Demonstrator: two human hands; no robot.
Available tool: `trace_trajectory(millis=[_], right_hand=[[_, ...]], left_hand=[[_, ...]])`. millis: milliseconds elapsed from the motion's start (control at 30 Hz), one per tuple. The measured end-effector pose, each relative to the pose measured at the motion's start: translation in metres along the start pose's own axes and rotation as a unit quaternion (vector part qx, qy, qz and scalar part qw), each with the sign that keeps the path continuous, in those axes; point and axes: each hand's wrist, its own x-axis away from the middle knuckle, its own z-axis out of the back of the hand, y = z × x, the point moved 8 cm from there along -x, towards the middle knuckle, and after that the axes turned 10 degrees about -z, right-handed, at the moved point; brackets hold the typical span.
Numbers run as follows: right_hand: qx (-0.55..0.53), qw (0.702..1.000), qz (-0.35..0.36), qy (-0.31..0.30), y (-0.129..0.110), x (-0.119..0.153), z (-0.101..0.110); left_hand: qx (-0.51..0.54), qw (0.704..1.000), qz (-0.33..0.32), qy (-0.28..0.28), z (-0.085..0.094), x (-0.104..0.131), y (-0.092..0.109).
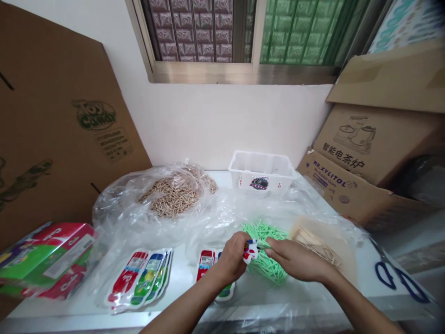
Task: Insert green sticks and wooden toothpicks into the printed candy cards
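Near the middle of the table my left hand is closed on a small printed packet in red, white and blue. My right hand is just right of it, its fingers pressed together on a few pale green sticks that meet the packet's opening. Beneath both hands lies a loose pile of light green sticks. Left of my left hand, partly under that forearm, are flat red, blue and green packets. A fanned stack of similar packets lies farther left.
A plastic bag of brown sticks and a white basket stand at the back. Pale wooden sticks and blue-handled scissors lie right. A glossy candy box is left. Cardboard boxes flank the table.
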Motion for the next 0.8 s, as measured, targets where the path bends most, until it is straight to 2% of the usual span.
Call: trace_trajectory(millis=[167,300,433,667,800], right_hand=[[-0.099,0.995,-0.023,-0.007,0.005,-0.002,0.001],[-0.129,0.991,-0.038,0.001,0.005,-0.002,-0.002],[-0.089,0.995,-0.025,0.027,0.001,-0.002,-0.004],[0.056,0.993,-0.017,0.107,-0.008,0.003,0.0],[0.079,0.989,-0.029,0.125,-0.011,0.005,0.003]], left_hand=[[0.036,0.998,0.049,0.016,0.005,-0.002,-0.003],[0.046,0.996,0.068,0.028,0.01,-0.003,-0.002],[0.039,0.996,0.074,0.023,0.009,0.0,-0.004],[0.014,0.998,0.062,0.021,0.008,0.002,-0.002],[0.021,0.997,0.074,0.027,0.01,0.001,-0.003]])
